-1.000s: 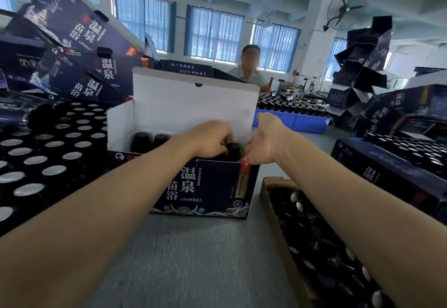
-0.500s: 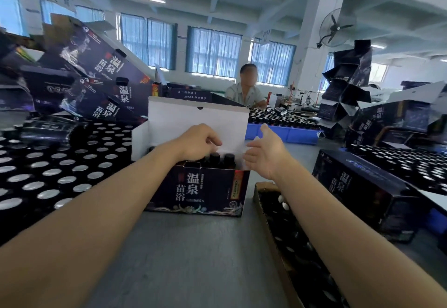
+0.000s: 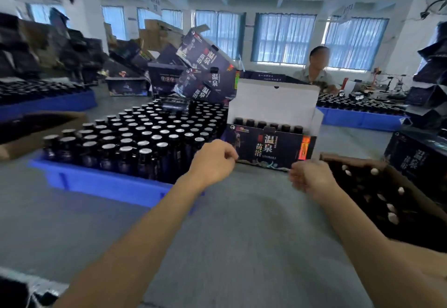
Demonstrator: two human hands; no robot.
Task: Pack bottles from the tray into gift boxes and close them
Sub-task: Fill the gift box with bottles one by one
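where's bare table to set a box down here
Bare grey table lies nearest you, bordered by the blue tray at left, the gift box ahead and the carton at right. A narrower strip runs right of the gift box. Tray and carton are crowded with bottles.

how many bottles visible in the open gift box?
6: bottle caps in one row, left to right, just behind the front wall of the open gift box. More may be hidden behind them.
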